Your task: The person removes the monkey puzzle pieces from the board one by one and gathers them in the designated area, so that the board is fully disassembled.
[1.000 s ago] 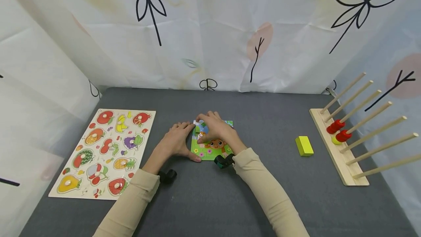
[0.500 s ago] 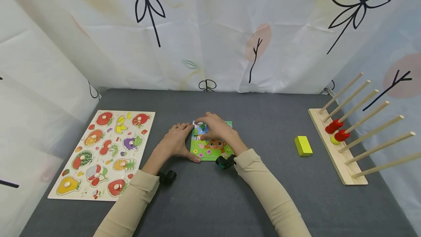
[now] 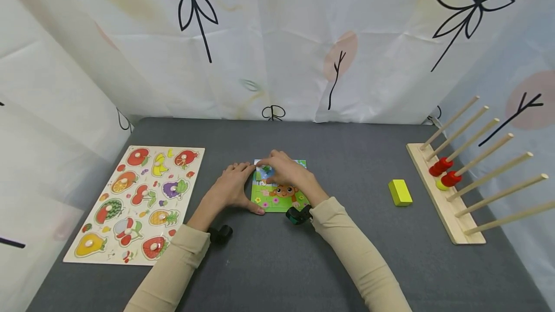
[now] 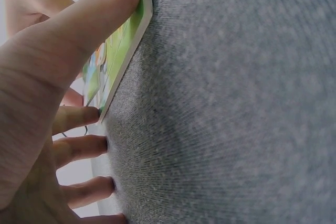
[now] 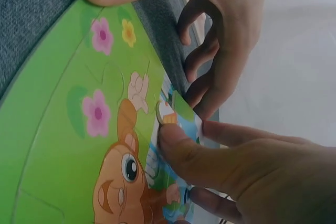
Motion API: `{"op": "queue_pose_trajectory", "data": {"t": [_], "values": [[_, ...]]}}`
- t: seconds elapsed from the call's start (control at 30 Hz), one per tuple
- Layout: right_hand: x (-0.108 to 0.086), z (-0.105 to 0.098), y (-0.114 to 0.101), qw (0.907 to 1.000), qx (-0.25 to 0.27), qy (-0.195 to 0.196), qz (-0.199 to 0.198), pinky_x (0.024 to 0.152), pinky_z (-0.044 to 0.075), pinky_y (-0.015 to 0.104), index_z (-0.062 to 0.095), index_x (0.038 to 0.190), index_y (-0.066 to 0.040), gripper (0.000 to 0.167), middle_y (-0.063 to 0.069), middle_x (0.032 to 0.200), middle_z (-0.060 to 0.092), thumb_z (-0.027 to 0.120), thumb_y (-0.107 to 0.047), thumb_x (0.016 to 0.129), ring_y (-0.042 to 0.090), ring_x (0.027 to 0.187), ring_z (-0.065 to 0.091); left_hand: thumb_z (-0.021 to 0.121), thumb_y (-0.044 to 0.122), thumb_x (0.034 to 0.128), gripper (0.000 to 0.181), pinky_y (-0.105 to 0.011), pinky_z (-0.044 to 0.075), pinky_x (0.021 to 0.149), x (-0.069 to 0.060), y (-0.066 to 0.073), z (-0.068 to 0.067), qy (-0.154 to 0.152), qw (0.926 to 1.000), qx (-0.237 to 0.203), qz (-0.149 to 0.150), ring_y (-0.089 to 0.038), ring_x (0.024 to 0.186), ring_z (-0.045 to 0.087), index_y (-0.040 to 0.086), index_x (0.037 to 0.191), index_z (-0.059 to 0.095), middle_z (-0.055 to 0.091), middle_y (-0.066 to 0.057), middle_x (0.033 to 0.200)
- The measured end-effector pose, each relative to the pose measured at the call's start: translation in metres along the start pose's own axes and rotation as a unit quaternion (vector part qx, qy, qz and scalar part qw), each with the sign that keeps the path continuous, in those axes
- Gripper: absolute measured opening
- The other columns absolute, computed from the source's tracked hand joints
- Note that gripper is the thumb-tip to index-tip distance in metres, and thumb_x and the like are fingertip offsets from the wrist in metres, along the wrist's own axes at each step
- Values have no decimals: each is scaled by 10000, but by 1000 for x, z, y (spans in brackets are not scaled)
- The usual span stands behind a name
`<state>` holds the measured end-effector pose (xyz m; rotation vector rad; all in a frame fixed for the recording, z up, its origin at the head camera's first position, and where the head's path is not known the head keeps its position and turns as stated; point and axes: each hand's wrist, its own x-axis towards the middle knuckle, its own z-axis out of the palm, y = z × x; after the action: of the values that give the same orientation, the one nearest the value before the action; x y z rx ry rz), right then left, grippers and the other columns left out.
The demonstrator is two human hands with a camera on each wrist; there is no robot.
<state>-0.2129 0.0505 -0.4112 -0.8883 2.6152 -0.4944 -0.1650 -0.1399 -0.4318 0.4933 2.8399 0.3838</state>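
right hand (image 3: 285, 169) pinching tilted piece (image 5: 184, 113); left hand (image 3: 231, 186) spread, bracing puzzle (image 3: 283, 207); align it first, then press flat

The puzzle board (image 5: 110, 92) is mainly green, printed with pink and yellow flowers (image 5: 97, 114) and a brown monkey (image 5: 118, 182). The fruit board (image 3: 132, 207) reads cream from here, with multicoloured fruit (image 3: 124, 182). Block (image 3: 400, 192): yellow. Beads (image 3: 451, 178): red, yellow. Tabletop (image 3: 347, 158): grey. Sleeves (image 3: 173, 266): beige.
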Motion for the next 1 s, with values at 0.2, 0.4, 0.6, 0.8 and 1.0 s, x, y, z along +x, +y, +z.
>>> {"op": "queue_pose_trajectory", "data": {"t": [0.2, 0.4, 0.6, 0.8, 1.0], "values": [[-4, -2, 0, 9999, -72, -104, -62, 1012, 490, 424, 575, 1468, -183, 496, 149, 1331, 543, 691, -175, 986, 296, 1191, 504, 904, 707, 568, 1309, -697, 339, 1164, 1, -1, 1, 43, 10000, 4, 38, -522, 1478, 353, 77, 1584, 370, 399, -221, 1609], [-6, -2, 2, 9999, -147, -61, 30, 971, 513, 405, 511, 1512, -147, 531, 134, 1356, 516, 664, -195, 1005, 271, 1208, 491, 902, 707, 570, 1300, -703, 335, 1162, 0, -1, 2, 71, 10000, 7, 64, -526, 1481, 349, 66, 1575, 381, 403, -218, 1608], [-6, 2, 6, 9996, -262, -16, 85, 943, 515, 394, 492, 1511, -119, 507, 132, 1386, 490, 621, -226, 1032, 262, 1223, 477, 902, 705, 573, 1303, -699, 325, 1172, 0, -2, 3, 45, 10000, -35, 40, -524, 1491, 336, 68, 1579, 373, 391, -221, 1616], [-13, -1, 13, 9996, -231, 149, -20, 979, 512, 427, 478, 1519, -116, 487, 141, 1411, 456, 585, -209, 1053, 287, 1241, 452, 903, 701, 576, 1303, -692, 321, 1178, 0, -2, 3, 32, 10000, -43, 33, -527, 1493, 331, 65, 1580, 371, 387, -225, 1619], [-24, -12, 28, 9994, -173, 287, -10, 947, 504, 461, 510, 1495, -126, 454, 141, 1395, 469, 585, -195, 1053, 303, 1217, 451, 904, 698, 577, 1304, -690, 319, 1181, 1, -2, 3, 17, 10000, -36, 26, -524, 1494, 329, 62, 1580, 368, 387, -224, 1619]]}}
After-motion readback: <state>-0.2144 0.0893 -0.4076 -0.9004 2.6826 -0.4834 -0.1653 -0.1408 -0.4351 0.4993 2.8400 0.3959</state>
